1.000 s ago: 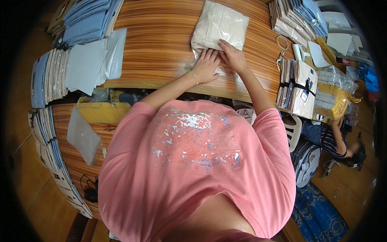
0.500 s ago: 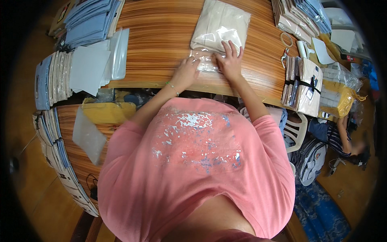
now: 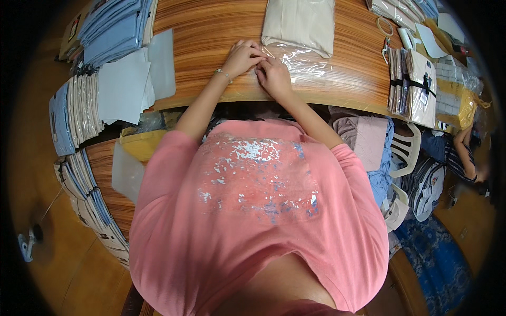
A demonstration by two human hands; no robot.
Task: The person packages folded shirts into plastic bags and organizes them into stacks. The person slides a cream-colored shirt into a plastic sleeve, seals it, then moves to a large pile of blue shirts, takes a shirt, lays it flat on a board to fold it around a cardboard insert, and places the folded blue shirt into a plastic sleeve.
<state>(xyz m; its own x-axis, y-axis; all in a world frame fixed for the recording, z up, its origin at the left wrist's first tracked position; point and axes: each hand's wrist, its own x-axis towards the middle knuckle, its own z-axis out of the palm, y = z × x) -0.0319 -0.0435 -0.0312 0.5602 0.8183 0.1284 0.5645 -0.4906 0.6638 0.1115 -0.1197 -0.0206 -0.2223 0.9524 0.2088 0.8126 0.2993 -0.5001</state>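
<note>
A folded cream garment (image 3: 299,23) lies flat in a clear plastic bag (image 3: 311,67), whose loose flap spreads toward me, glossy and wrinkled. At the flap's left corner my two hands meet with fingertips close together. My left hand (image 3: 243,59), with a bracelet at the wrist, is closed, its fingertips pinched beside the right ones. Curled in at the bag's corner, my right hand (image 3: 275,78) is closed too and covers that end of the flap. Anything small between the left fingertips is too hidden to name.
Blue folded garments (image 3: 113,31) and white sheets (image 3: 124,87) sit at the left, with a row of bagged garments (image 3: 84,108) nearer. At the right are a strapped garment bundle (image 3: 416,87), a tape roll (image 3: 385,26) and a white chair (image 3: 406,150). Another person's arm (image 3: 464,150) shows far right.
My right hand has come off the bag's middle and moved left to meet my left hand. The left hand has shifted slightly farther away. The camera view has turned a little.
</note>
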